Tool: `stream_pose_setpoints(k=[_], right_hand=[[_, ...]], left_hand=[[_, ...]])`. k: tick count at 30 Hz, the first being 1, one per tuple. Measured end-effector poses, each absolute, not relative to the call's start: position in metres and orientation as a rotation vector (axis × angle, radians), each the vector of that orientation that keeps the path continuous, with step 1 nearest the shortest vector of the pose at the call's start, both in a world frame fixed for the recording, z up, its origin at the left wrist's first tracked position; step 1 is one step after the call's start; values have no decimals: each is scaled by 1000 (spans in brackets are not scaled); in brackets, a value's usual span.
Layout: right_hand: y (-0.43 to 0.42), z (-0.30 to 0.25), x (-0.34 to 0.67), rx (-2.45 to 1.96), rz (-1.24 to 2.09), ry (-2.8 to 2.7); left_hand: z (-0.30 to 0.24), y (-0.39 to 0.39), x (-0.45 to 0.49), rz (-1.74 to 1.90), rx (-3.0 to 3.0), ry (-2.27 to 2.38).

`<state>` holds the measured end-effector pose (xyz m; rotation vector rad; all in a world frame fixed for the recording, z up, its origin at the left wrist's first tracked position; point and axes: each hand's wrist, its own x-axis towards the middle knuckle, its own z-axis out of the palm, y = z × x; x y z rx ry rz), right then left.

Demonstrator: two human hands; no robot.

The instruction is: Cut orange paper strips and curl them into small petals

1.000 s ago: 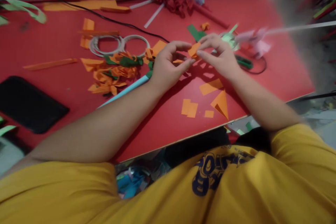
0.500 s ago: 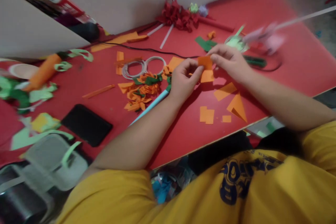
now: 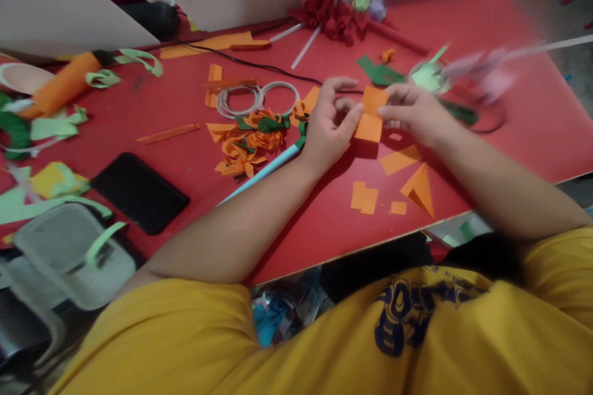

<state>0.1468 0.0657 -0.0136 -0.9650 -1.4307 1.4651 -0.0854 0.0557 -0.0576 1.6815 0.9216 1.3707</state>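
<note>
The person wore a mustard-yellow, short-sleeved cloth shirt, softly creased across the front. Its left sleeve and right sleeve ended near the elbows, and the left hand and right hand were bare. Chunky, rounded navy-blue lettering crossed the chest, with finer print too small to read. Black cloth showed at the lap.

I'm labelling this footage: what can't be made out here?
All in the head view:
Held orange paper: part of its right edge, behind the right fingers.
Blue stick: lower end, behind the left forearm.
Pink item: exact shape, smeared by blur.
White strip: far end, cut off by the right picture edge.
</note>
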Motion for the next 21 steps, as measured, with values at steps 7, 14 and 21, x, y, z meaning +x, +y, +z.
stream_pose_setpoints(k=[7,14,21], right_hand=[[70,-21,148,-947,1462,-1395],[72,-22,148,-932,1449,-1405],[69,-17,149,-953,1431,-1398]], left_hand=[[-55,55,-87,1352,1708,936],[-46,49,-84,1275,1769,924],[-33,43,-85,1221,1872,940]])
